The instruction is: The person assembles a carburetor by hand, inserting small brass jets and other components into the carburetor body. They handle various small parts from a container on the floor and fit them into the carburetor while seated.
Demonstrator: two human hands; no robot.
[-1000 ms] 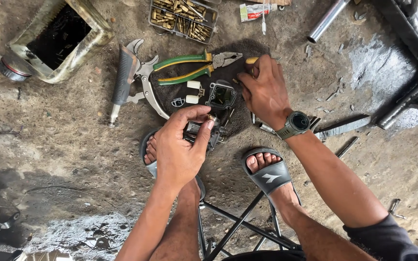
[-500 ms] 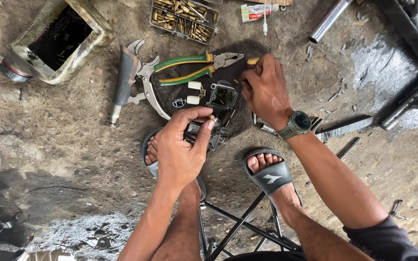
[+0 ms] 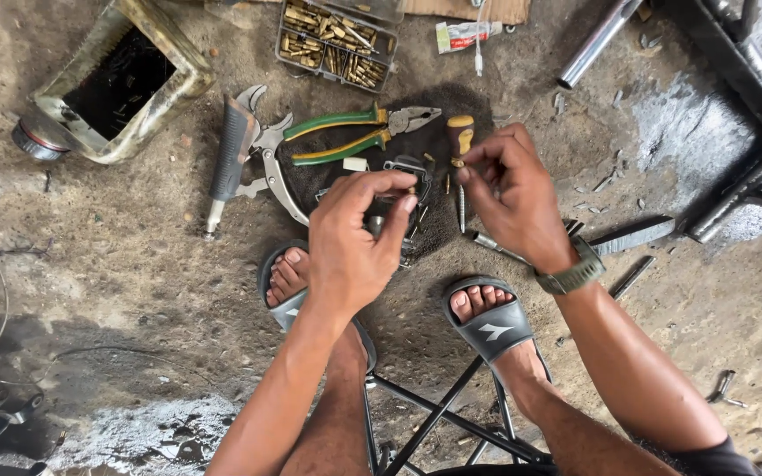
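Both hands hover just above the dark metal part [image 3: 399,189] on the floor. The left hand [image 3: 354,238] pinches something small directly over it; the right hand [image 3: 509,198], beside it, pinches a tiny brass piece [image 3: 459,163].

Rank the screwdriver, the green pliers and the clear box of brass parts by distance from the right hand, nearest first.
1. Screwdriver: just above the right hand fingers.
2. Green pliers: to the left on the dark cloth.
3. Clear box of brass parts: top of the head view.
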